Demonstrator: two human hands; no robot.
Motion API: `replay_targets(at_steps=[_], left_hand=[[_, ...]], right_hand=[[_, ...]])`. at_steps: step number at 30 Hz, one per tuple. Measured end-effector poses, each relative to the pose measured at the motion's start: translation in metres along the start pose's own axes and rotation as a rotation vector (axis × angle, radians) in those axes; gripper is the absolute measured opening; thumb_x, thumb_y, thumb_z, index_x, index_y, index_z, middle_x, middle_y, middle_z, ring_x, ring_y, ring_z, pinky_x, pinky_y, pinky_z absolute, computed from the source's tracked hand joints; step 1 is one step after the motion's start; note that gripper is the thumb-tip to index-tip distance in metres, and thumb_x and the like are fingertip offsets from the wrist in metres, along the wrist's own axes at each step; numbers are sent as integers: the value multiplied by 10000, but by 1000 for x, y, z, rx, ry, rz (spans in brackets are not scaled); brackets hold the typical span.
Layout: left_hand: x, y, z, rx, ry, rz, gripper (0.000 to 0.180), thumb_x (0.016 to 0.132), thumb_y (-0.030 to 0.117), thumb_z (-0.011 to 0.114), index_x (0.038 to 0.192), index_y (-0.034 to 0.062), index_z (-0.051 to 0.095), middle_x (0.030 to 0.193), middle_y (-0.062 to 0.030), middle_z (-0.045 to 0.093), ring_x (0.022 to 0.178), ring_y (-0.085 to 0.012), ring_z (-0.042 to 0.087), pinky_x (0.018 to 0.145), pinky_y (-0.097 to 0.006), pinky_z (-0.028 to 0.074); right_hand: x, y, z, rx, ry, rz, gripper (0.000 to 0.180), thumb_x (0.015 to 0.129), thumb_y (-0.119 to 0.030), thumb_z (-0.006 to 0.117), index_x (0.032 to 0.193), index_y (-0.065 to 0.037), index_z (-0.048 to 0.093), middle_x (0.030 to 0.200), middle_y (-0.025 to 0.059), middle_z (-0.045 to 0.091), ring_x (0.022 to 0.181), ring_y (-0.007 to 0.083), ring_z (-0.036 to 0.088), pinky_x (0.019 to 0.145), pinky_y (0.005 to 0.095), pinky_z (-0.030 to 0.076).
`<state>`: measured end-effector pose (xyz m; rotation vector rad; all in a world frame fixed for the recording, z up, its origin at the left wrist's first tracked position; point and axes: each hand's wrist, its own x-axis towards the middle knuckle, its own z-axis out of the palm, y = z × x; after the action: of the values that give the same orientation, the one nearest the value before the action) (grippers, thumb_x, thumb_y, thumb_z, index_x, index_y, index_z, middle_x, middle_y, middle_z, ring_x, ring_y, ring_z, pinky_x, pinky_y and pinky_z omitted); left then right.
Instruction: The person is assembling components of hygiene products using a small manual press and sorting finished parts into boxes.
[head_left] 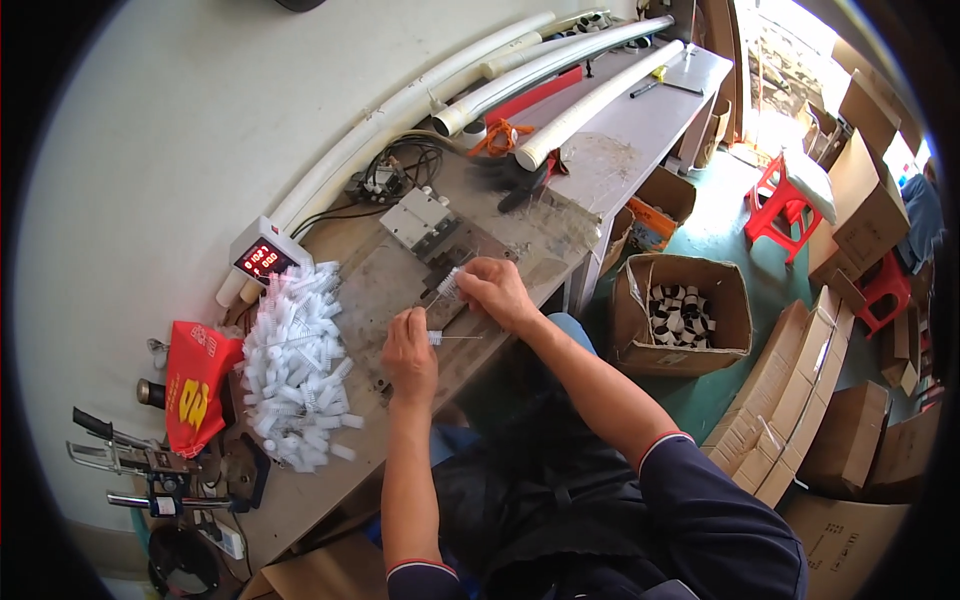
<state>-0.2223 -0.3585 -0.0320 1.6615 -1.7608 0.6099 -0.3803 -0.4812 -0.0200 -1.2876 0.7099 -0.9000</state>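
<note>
Between right fingers [478,284], white ribbed piece [449,284]

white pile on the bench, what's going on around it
A person is handling small white pieces with bare hands. The right hand pinches one ribbed piece by its end, and a thin wire runs from it toward the left hand. A second ribbed piece, also with a thin wire, sticks out from the left hand. A heap of white pieces lies on the bench, near a box with a red display.
</note>
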Motion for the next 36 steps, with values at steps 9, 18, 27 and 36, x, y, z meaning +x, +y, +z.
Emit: replay_targets(at_steps=[9, 18, 27, 36], left_hand=[[-2, -1, -3, -21, -3, 1, 367, 812, -86, 610, 1166, 11, 603, 1073, -154, 643, 1004, -356, 673, 819, -425, 576], [0, 0, 0, -25, -9, -22, 339, 820, -68, 610, 1147, 18, 594, 1044, -147, 637, 984, -347, 671, 819, -433, 571], [-2, -4, 2, 34, -12, -120, 310, 846, -32, 596, 1143, 57, 600, 982, -136, 625, 921, -344, 659, 752, -434, 561], [-4, -8, 6, 33, 31, -156, 296, 828, 6, 620, 1117, 65, 589, 960, -121, 616, 898, -315, 658, 731, -410, 565]], right_hand=[[1, 0, 1, 31, 12, 35, 229, 918, -218, 700, 865, 5, 706, 727, 31, 679, 608, 100, 609, 550, 260, 479], [8, 2, 0, 44, 24, 46, 158, 878, -155, 698, 807, -13, 696, 672, 10, 635, 540, 82, 568, 483, 245, 444], [-5, 4, 9, -197, 35, -56, 247, 943, -233, 717, 867, 2, 719, 699, 32, 660, 582, 113, 615, 532, 306, 483], [-49, -10, 24, -632, -98, -413, 226, 898, -278, 750, 893, -52, 739, 785, 151, 713, 736, 360, 696, 673, 431, 542]])
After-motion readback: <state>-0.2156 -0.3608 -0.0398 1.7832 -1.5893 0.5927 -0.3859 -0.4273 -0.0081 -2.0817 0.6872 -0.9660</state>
